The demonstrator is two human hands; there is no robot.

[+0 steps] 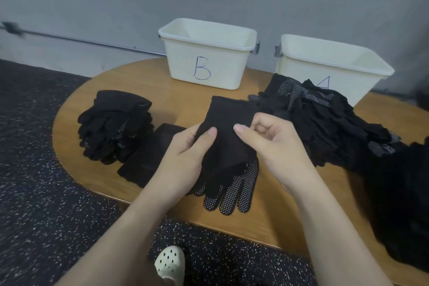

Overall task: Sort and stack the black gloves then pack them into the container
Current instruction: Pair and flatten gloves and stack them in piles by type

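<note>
My left hand [185, 153] and my right hand [271, 146] both hold a black glove [226, 144] above the table, thumbs pinching its cuff end. Its white-dotted fingers [232, 193] hang toward the table's front edge. A neat stack of black gloves [116, 125] lies at the left. Another flat black glove [144, 158] lies beside that stack, partly under my left hand. A loose heap of black gloves [325, 123] spreads over the right side. The cream container marked B [206, 53] stands at the back centre, with nothing visible inside.
A second cream container marked A [332, 62] stands at the back right, half hidden by the heap. The wooden table [76, 109] has a rounded left end. Dark speckled floor lies around it, and a foot in a white clog [170, 262] shows below the front edge.
</note>
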